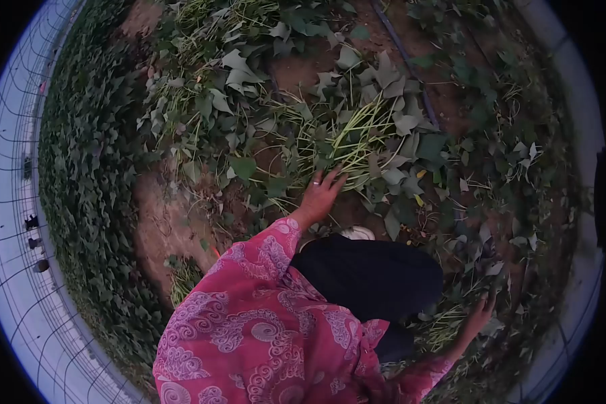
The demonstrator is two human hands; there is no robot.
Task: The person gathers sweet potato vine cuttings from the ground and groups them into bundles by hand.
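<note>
My left hand (322,194), with a ring on one finger, lies with its fingers spread on the near end of a bundle of pale green leafy vine stems (363,131). The stems fan out to the upper right, with broad lobed leaves (405,122) at their far ends. My right hand (478,315) is low on the right, reaching in among dim foliage. Its fingers look stretched out and apart beside a pale leaf (494,269); shadow hides the fingertips. Loose cut stems (446,328) lie just left of it.
A dark hose (411,67) runs across the soil beyond the bundle. Dense leafy vines (91,161) cover the left side, beside bare soil (165,225). More stems and leaves (195,60) lie ahead. My bent knee (384,276) and a light shoe (358,233) are between my hands.
</note>
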